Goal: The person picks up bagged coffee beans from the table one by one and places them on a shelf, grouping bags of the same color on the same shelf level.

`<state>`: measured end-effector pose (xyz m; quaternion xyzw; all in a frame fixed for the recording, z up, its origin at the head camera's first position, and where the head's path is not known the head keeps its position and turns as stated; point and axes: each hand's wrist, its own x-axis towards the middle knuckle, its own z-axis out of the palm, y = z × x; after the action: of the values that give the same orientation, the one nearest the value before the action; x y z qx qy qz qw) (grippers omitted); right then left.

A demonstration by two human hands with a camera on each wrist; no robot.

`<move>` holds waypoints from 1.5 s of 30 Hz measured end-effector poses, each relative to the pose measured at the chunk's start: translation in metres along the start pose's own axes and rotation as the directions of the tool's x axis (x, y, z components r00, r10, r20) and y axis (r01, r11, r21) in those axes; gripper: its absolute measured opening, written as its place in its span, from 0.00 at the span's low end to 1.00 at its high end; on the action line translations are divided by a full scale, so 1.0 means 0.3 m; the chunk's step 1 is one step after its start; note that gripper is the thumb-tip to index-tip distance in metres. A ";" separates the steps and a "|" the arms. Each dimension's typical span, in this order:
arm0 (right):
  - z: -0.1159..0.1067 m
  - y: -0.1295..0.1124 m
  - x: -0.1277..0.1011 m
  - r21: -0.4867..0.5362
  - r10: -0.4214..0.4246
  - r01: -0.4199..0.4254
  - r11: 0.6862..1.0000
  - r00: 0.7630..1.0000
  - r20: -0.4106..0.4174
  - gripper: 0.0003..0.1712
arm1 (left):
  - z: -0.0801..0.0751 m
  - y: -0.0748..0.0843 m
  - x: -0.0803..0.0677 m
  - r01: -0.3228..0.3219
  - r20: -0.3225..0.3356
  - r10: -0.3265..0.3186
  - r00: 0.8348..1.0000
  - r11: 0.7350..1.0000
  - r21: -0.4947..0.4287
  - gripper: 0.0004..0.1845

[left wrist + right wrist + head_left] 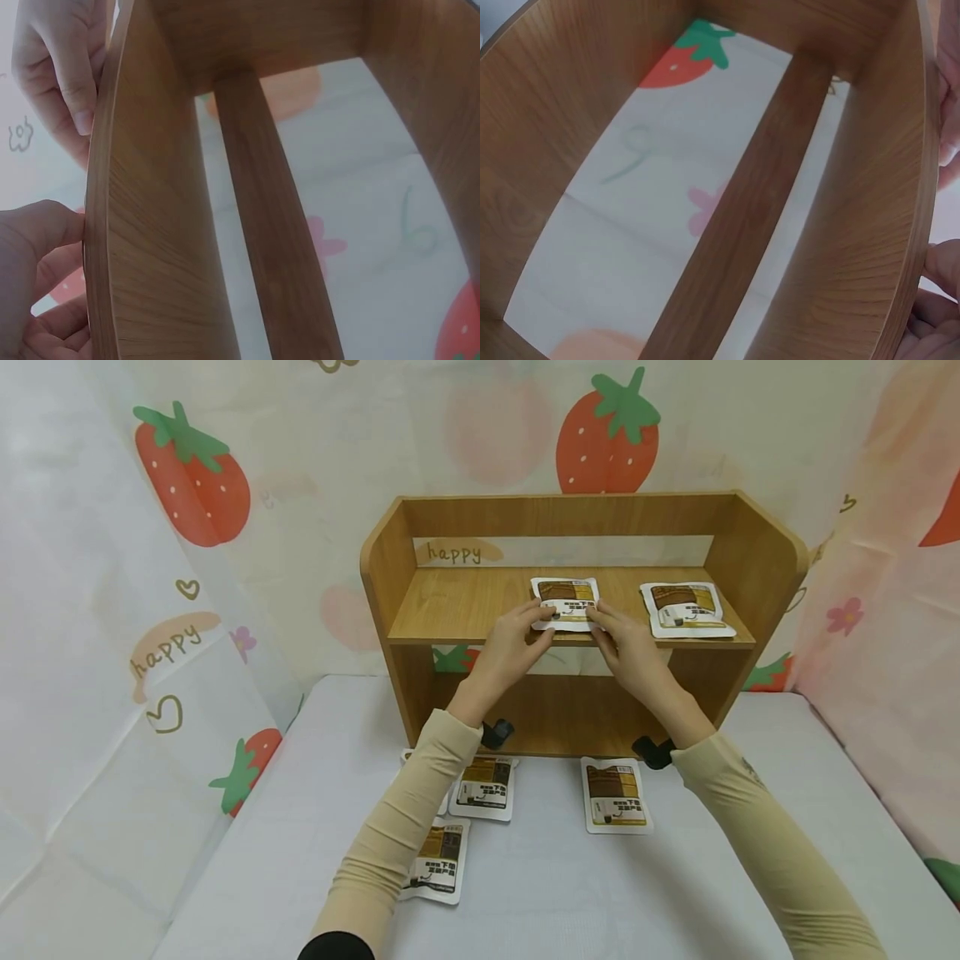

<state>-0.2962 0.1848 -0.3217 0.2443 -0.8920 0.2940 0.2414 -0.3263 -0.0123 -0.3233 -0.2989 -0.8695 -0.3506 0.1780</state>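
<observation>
I'd keep the sachet (pixel 566 603) flat and slide it square to the front edge of the wooden shelf rack (pixel 465 602), leaving a gap to the second sachet (pixel 686 608) lying further right on the same board. My left hand (pixel 517 643) pinches its left edge and my right hand (pixel 626 643) pinches its right edge, so it sits between them, mid-shelf. Three more sachets (pixel 486 787) lie on the worktop (pixel 540 877) below the rack.

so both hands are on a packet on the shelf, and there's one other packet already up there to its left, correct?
Not quite. Both the left hand and right hand do hold a packet on the shelf, but the other packet lies to its right, not its left. The head view shows this.
</observation>
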 end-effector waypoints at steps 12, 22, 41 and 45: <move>0.007 -0.001 0.003 -0.034 -0.011 0.010 0.999 0.999 -0.050 0.18 | 0.011 0.000 -0.001 -0.005 -0.064 0.008 0.998 0.999 0.036 0.17; 0.032 0.017 -0.006 -0.036 -0.088 0.083 0.996 0.982 -0.165 0.20 | 0.032 -0.002 -0.013 -0.051 -0.136 0.060 0.989 0.996 0.072 0.18; 0.061 0.021 -0.127 -0.004 -0.145 0.149 0.989 0.954 -0.262 0.23 | 0.089 0.012 -0.117 -0.231 -0.270 0.269 0.925 0.959 0.162 0.22; 0.068 0.020 -0.156 0.024 -0.134 0.148 0.989 0.945 -0.297 0.24 | 0.110 0.007 -0.147 -0.265 -0.277 0.315 0.908 0.942 0.205 0.21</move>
<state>-0.2697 0.1897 -0.3656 0.2664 -0.8192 0.3295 0.3865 -0.2948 -0.0049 -0.3678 -0.3516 -0.8028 -0.2900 0.3845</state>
